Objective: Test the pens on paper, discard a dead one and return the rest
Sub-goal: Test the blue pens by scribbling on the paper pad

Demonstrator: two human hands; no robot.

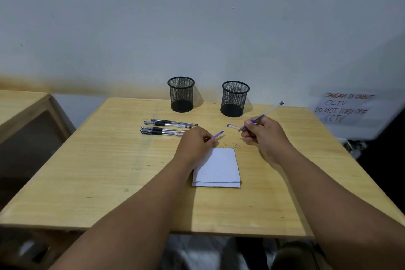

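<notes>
My right hand (262,132) grips an uncapped blue pen (266,114), its tip pointing down-left above the table and its tail up toward the right. Pinched in my left hand (196,140) is the purple-blue pen cap (218,135). A folded white paper (218,167) lies just in front of both hands. Another pen (232,126) lies on the table between my hands, partly hidden by the right one. Several black-grip pens (166,127) lie side by side left of my left hand. Two black mesh pen cups (181,94) (235,98) stand at the back and look empty.
The wooden table (109,171) has scribbles on its surface just beyond the paper. A second wooden table (24,107) stands to the left. A handwritten CCTV notice (346,107) hangs on the wall at right.
</notes>
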